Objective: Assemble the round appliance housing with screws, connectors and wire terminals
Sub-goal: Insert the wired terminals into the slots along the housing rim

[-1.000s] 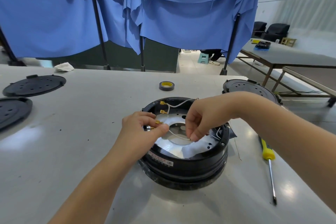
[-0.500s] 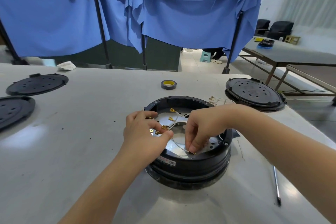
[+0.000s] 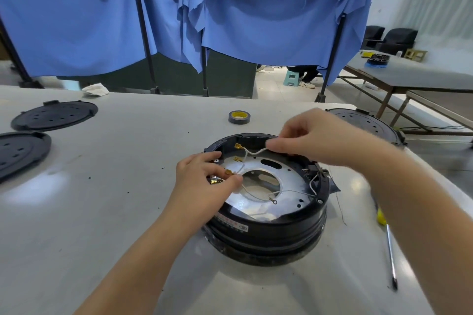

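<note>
Housing [image 3: 268,222], round and black, sits open-side up on your grey table [image 3: 102,212]. Your left hand [image 3: 202,181] pinches a yellow terminal [image 3: 229,172] at its left rim. Your right hand [image 3: 314,138] pinches a white wire [image 3: 252,153] above the far rim. A tape roll [image 3: 239,117] lies beyond, a screwdriver [image 3: 387,245] to the right.

Tape roll [image 3: 239,117] on counter [image 3: 128,161], just beyond the hands. Two black perforated discs [image 3: 54,115] [image 3: 20,152] well left of left hand. Blue curtain [image 3: 179,15] hangs behind. Crumpled white rag [image 3: 95,90] at far edge, w/ 2nd table [image 3: 422,77] & dark chairs [image 3: 394,39] far right.
</note>
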Available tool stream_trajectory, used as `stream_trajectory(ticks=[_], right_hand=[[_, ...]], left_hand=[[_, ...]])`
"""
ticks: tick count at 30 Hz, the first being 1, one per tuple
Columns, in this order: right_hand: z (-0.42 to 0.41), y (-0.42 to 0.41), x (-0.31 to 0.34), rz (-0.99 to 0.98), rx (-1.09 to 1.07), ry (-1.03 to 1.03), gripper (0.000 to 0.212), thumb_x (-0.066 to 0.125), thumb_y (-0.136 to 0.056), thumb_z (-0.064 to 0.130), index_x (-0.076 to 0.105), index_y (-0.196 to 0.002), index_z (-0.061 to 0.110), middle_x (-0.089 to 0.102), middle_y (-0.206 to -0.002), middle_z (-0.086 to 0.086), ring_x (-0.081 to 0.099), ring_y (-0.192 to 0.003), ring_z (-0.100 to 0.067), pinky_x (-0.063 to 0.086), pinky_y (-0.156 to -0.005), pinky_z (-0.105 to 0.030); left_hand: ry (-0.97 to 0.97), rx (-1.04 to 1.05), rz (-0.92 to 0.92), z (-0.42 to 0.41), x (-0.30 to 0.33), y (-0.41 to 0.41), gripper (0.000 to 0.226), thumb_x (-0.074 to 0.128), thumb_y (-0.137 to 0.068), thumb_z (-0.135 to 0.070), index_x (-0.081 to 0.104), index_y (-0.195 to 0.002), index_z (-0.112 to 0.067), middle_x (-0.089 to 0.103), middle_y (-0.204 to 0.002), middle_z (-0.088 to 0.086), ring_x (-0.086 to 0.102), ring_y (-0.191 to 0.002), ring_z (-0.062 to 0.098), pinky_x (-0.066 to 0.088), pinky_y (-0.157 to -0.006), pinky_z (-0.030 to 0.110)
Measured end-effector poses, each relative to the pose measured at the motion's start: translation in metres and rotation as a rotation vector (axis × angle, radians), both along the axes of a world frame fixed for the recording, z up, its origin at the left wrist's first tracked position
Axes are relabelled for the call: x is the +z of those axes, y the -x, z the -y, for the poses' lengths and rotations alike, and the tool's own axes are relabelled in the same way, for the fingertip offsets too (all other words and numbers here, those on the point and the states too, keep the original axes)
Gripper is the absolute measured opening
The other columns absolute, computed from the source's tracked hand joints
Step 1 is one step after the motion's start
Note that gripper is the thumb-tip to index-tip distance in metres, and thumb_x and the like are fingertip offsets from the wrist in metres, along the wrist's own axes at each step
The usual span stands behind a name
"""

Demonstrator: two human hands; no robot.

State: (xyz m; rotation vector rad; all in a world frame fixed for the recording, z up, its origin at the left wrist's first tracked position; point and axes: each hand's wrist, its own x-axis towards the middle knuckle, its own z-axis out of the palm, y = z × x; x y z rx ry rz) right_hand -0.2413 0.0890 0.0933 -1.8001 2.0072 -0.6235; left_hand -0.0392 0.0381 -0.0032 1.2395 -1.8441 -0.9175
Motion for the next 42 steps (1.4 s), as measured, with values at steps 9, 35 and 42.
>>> stream_trajectory(ticks=[9,35,42], right_hand=[[0.020,-0.032,-0.048,0.173,0.110,0.140,0.010,0.062,-0.092,0.035,0.070,-0.086,0.032,0.067,-0.077,0.016,0.058,-0.068,0.009,0.039,-0.062,-0.012],[0.041,-0.054,-0.051,0.295,0.048,0.063,0.022,0.067,-0.088,0.037,0.070,-0.070,0.025,0.063,-0.056,0.014,0.053,-0.050,0.005,0.039,-0.050,-0.013],[0.046,-0.046,-0.056,0.317,0.024,0.037,0.022,0.065,-0.089,0.032,0.068,-0.068,0.027,0.062,-0.053,0.019,0.054,-0.052,0.008,0.039,-0.052,-0.012]], left_hand=[[-0.019,-0.030,-0.026,0.001,0.001,-0.002,0.011,0.079,-0.077,-0.033,0.073,-0.069,-0.030,0.050,-0.125,-0.022,0.035,-0.134,0.008,0.037,-0.104,0.031],[-0.059,-0.077,0.078,0.006,-0.003,-0.001,0.022,0.080,-0.075,-0.036,0.070,-0.068,-0.017,0.048,-0.128,-0.019,0.038,-0.131,0.013,0.037,-0.092,0.025],[0.044,-0.037,0.134,0.004,-0.005,0.003,0.023,0.071,-0.079,-0.045,0.073,-0.096,-0.030,0.049,-0.120,-0.030,0.022,-0.133,0.002,0.033,-0.109,0.039]])
